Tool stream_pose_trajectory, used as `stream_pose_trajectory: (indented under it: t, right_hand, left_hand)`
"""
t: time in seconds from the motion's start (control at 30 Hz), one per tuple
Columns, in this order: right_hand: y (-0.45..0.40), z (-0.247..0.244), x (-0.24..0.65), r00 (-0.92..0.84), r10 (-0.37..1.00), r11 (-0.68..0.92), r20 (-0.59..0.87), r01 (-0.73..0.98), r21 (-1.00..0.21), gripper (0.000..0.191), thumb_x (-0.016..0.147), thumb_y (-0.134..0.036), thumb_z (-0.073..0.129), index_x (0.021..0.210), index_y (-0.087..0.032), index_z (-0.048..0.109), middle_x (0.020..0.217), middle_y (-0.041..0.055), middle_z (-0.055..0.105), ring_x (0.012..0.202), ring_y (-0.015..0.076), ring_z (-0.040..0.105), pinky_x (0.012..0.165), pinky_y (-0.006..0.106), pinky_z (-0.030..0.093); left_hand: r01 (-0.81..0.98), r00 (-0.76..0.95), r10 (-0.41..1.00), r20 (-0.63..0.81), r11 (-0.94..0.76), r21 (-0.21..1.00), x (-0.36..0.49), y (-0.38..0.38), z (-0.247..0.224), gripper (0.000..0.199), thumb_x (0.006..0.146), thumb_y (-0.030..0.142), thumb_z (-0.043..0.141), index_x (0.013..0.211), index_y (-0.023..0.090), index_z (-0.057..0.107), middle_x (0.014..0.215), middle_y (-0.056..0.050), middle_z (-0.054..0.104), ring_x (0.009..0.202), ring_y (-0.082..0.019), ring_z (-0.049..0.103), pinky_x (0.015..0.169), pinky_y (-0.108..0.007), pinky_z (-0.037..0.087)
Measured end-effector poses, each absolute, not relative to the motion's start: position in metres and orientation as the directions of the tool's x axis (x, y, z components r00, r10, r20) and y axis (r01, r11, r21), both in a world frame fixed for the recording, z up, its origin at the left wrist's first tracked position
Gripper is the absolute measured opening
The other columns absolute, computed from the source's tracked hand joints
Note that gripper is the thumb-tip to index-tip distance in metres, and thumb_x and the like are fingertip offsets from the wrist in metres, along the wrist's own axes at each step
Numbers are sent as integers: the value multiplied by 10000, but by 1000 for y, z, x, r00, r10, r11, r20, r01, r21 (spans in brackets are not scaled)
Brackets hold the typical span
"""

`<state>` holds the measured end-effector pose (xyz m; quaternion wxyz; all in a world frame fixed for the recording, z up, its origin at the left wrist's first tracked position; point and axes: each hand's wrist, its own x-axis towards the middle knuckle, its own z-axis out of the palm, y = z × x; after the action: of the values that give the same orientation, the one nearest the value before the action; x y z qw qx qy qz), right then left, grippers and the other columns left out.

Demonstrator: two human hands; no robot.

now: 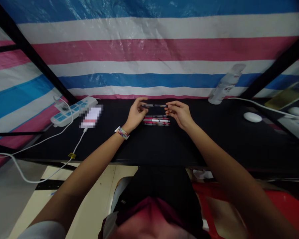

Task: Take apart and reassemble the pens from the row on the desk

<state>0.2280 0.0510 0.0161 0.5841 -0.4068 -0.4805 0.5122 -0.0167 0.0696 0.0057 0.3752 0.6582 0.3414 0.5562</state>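
Note:
Between my two hands a dark pen (154, 106) lies sideways, just beyond a row of pens. My left hand (137, 113) has its fingers closed around the pen's left end. At the other end, my right hand (178, 112) pinches the tip between thumb and fingers. On the black table, nearer to me, several pens (156, 120) lie side by side, parallel to the held one. Grey, pink and white show on their barrels. A woven, colourful band sits on my left wrist.
At left are a white power strip (74, 111), a phone (91, 117) and a white charging cable (77, 144). A clear bottle (225, 87) stands at back right, near a white oval object (252, 117). Striped sheeting (149, 49) hangs behind the black table (159, 146).

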Motion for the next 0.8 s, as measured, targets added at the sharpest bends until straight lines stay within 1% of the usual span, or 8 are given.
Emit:
stream_pose_trajectory:
  t: [0.1, 0.17, 0.23, 0.3, 0.43, 0.5, 0.6, 0.8]
  right_hand:
    - [49, 17, 228, 22, 989, 147, 145, -220, -964, 137, 805, -266, 832, 932, -225, 804, 836, 50, 770, 754, 181, 708, 845, 403, 635]
    - [48, 18, 227, 21, 989, 147, 146, -213, -966, 127, 812, -262, 824, 935, -233, 808, 841, 49, 771, 764, 187, 712, 855, 410, 638]
    - [48, 18, 226, 21, 989, 147, 145, -197, -969, 127, 816, -273, 832, 935, -242, 803, 846, 45, 770, 771, 192, 716, 858, 418, 641]
    - [48, 18, 226, 25, 989, 150, 148, -188, -971, 138, 815, -283, 844, 940, -241, 800, 849, 46, 770, 770, 194, 720, 854, 416, 641]
    - [49, 17, 227, 33, 990, 139, 135, -196, -971, 117, 820, -278, 842, 912, -216, 805, 815, 52, 764, 721, 181, 699, 807, 397, 634]
    - [50, 18, 227, 38, 992, 123, 117, -207, -971, 80, 821, -255, 825, 881, -204, 810, 785, 53, 757, 689, 171, 679, 769, 378, 627]
    - [49, 19, 227, 47, 993, 114, 106, -234, -966, 46, 821, -209, 796, 860, -197, 818, 752, 47, 746, 665, 156, 662, 739, 348, 615]
    - [46, 20, 223, 34, 994, 111, 106, -258, -960, 88, 830, -192, 804, 913, -214, 819, 798, 39, 769, 729, 166, 706, 821, 368, 644]
  left_hand:
    - [46, 131, 842, 524, -533, 845, -16, 69, 7, 403, 870, 151, 800, 1256, 234, 718, 1078, -68, 800, 956, -177, 762, 775, -274, 581]
    - [58, 135, 879, 457, -467, 882, -16, 68, 7, 179, 966, 292, 770, 1129, 219, 756, 920, -65, 792, 818, -165, 743, 679, -264, 555]
    - [91, 131, 911, 392, -405, 910, -16, 68, 5, 289, 1038, 464, 710, 933, 201, 762, 751, -59, 741, 660, -144, 676, 570, -251, 494]
    - [108, 134, 917, 376, -391, 914, -15, 69, 4, 388, 1028, 512, 721, 811, 192, 744, 687, -53, 707, 609, -133, 632, 537, -246, 468]
    - [91, 140, 888, 437, -452, 888, -14, 67, 7, 92, 906, 271, 830, 940, 195, 789, 816, -43, 760, 694, -140, 663, 620, -262, 527]
    - [101, 140, 865, 483, -497, 862, -13, 65, 10, 109, 884, 196, 823, 989, 200, 794, 909, -45, 783, 744, -141, 675, 679, -276, 547]
    - [109, 151, 853, 500, -517, 849, -13, 63, 13, 129, 885, 183, 824, 1010, 195, 793, 992, -56, 793, 812, -149, 701, 732, -285, 563]
    - [73, 106, 904, 415, -423, 903, -13, 67, 8, 109, 927, 247, 805, 1007, 174, 812, 842, -53, 770, 762, -164, 707, 664, -273, 558]
